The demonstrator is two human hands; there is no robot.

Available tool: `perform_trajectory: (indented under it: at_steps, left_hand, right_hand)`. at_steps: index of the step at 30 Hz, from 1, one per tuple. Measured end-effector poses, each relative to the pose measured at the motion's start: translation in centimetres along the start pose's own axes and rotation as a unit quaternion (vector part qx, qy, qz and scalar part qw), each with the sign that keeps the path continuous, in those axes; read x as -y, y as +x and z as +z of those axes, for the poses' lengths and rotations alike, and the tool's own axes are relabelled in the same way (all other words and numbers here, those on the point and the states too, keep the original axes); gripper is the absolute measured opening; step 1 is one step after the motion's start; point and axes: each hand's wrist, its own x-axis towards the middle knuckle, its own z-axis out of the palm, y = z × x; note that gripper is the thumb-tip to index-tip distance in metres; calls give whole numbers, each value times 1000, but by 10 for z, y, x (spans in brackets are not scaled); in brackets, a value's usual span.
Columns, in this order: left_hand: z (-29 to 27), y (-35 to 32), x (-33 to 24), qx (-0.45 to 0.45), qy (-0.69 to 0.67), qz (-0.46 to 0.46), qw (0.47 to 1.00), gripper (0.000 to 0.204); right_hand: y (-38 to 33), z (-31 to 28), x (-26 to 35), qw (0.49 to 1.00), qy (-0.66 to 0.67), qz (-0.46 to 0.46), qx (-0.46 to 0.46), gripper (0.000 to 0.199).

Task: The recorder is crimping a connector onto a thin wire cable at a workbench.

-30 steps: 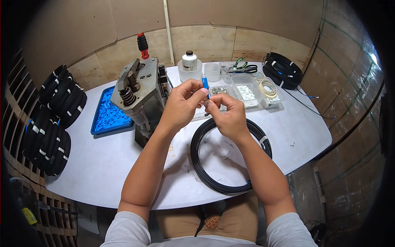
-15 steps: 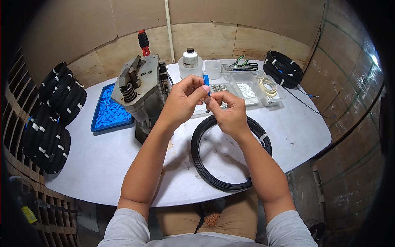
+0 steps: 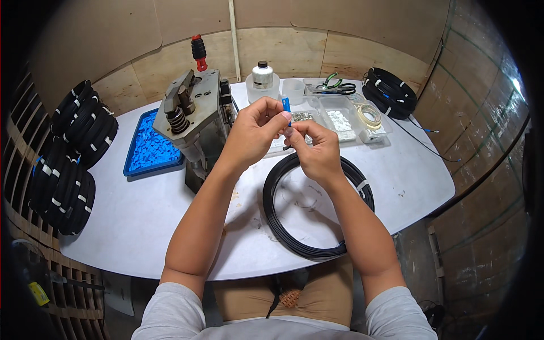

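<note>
From the head view, we are pinching a small blue connector (image 3: 287, 107) between the fingertips of our left hand (image 3: 252, 133), raised above the white table (image 3: 141, 215), while our right hand (image 3: 317, 148) is pressing its fingertips together just beneath it; a black cable coil (image 3: 317, 207) is lying under our wrists. A grey press machine (image 3: 195, 122) is standing just beside our left hand; a blue tray (image 3: 148, 150) is sitting further left.

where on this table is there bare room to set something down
Bare tabletop lies at the near left, between the blue tray, the press tool and the cable coil. Another patch sits at the right edge. The far side is crowded with clear bins, bottle and pliers.
</note>
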Motion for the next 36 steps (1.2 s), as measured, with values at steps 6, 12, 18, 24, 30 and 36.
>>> perform_trajectory:
  at_steps: [6, 12, 18, 24, 30, 36]
  left_hand:
    - [-1, 0, -3, 0, 38, 25, 999, 14]
    - [3, -2, -6, -8, 47, 17, 999, 12]
    - [2, -1, -5, -19, 54, 25, 998, 13]
    - [3, -1, -3, -23, 55, 7, 998, 15]
    - [5, -1, -1, -14, 27, -1, 1000, 13]
    - [0, -1, -2, 6, 43, -5, 999, 13]
  right_hand:
    - [0, 3, 5, 1000, 8, 7, -12, 12]
    - [1, 1, 5, 1000, 6, 6, -10, 12]
    - [1, 1, 6, 1000, 7, -9, -12, 12]
    - [0, 1, 3, 999, -23, -14, -30, 7]
    - [-1, 2, 8, 995, -45, -56, -69, 3]
    - [0, 3, 9, 995, -64, -49, -57, 5]
